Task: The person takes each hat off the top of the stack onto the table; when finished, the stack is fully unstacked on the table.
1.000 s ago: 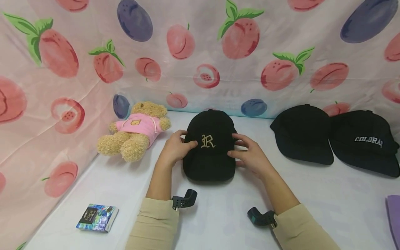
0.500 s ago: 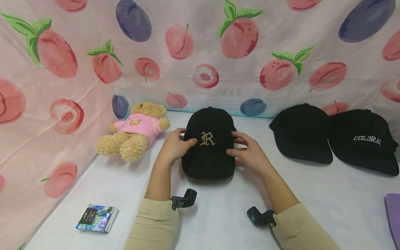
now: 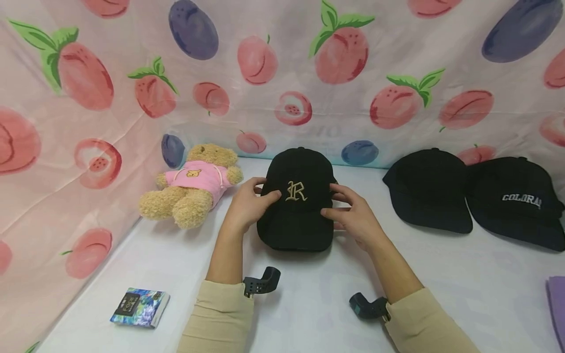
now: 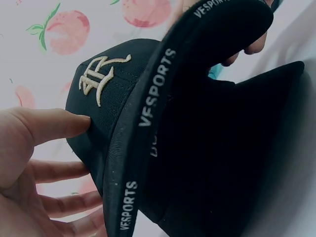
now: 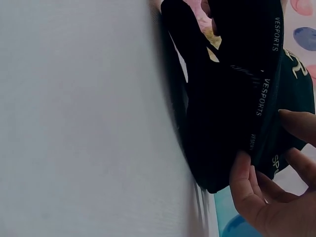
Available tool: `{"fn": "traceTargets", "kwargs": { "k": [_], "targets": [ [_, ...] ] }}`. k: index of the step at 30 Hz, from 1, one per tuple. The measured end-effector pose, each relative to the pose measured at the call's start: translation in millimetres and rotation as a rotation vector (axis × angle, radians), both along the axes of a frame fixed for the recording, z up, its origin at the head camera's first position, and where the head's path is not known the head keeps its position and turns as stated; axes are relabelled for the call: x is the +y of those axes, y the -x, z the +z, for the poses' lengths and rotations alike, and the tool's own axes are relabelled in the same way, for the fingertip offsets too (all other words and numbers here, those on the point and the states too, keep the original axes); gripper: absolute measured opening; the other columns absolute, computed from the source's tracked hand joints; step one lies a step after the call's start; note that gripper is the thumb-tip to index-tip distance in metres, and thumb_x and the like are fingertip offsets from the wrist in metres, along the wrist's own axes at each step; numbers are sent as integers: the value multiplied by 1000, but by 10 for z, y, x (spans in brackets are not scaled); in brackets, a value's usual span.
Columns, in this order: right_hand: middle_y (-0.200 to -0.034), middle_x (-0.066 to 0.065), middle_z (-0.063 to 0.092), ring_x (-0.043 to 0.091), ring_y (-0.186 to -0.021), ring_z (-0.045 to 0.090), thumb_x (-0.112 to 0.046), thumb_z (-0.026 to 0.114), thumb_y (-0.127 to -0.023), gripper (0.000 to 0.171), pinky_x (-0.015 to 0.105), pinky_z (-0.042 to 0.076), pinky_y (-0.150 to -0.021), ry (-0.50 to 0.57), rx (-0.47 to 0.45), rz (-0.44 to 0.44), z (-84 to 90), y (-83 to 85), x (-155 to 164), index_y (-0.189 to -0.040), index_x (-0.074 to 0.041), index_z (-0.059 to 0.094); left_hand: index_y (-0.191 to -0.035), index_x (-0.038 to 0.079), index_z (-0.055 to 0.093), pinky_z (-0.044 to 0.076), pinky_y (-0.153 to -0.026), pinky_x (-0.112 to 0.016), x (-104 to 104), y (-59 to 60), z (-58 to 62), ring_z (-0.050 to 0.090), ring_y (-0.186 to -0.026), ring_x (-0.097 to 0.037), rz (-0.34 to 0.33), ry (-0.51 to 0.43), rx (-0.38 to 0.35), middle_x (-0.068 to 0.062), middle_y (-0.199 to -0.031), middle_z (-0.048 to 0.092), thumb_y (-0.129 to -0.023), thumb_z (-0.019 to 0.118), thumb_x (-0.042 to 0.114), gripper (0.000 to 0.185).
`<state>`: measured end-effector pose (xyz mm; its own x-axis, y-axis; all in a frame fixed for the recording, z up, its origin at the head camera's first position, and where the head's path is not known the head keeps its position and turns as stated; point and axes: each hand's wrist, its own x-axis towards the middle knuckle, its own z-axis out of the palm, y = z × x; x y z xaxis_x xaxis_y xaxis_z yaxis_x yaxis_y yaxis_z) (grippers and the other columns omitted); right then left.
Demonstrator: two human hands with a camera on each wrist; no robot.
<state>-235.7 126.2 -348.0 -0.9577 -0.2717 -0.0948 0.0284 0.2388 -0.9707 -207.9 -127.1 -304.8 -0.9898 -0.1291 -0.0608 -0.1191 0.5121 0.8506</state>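
Note:
A black cap with a gold letter R (image 3: 295, 206) sits mid-table, held between both hands. My left hand (image 3: 247, 206) grips its left side, thumb on the front panel. My right hand (image 3: 353, 218) grips the right side. In the left wrist view the cap (image 4: 207, 148) is tipped up, showing the inner band printed VESPORTS, and my left hand (image 4: 44, 128) has its thumb on the outside and fingers below. The right wrist view shows the cap's (image 5: 227, 98) open underside with my right hand (image 5: 266, 197) pinching its edge.
A teddy bear in a pink hoodie (image 3: 190, 184) lies to the left. A plain black cap (image 3: 428, 189) and a black cap with white lettering (image 3: 514, 201) lie to the right. A small printed box (image 3: 140, 307) lies front left, something purple (image 3: 557, 304) at the right edge. Fruit-print cloth hangs behind.
Both hands have raised the cap's crown a little and shifted it slightly away from me. The other things have not moved.

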Motion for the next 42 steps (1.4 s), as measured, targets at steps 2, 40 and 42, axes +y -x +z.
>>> {"fn": "traceTargets", "kwargs": {
  "k": [2, 40, 42],
  "targets": [
    [-161, 16, 39, 38, -133, 57, -11, 72, -94, 75, 46, 59, -97, 18, 4, 1, 5, -2, 1, -161, -20, 38, -152, 8, 49, 48, -108, -54, 2, -4, 21, 53, -131, -38, 2, -6, 8, -23, -146, 53, -95, 70, 32, 64],
    [-160, 14, 42, 35, -135, 53, -23, 70, -99, 69, 33, 58, -90, 20, 101, -67, 381, -66, 176, -161, -22, 38, -147, 12, 55, 56, -98, -49, 233, -136, 301, 65, -114, -34, 13, -25, 189, -15, -142, 58, -95, 71, 37, 60],
    [-160, 14, 41, 35, -135, 53, -23, 70, -99, 70, 32, 58, -91, 18, 105, -68, 404, -70, 196, -161, -22, 38, -145, 12, 56, 55, -99, -50, 251, -132, 315, 65, -114, -34, 12, -23, 209, -15, -141, 59, -95, 71, 37, 59]
  ]
}}
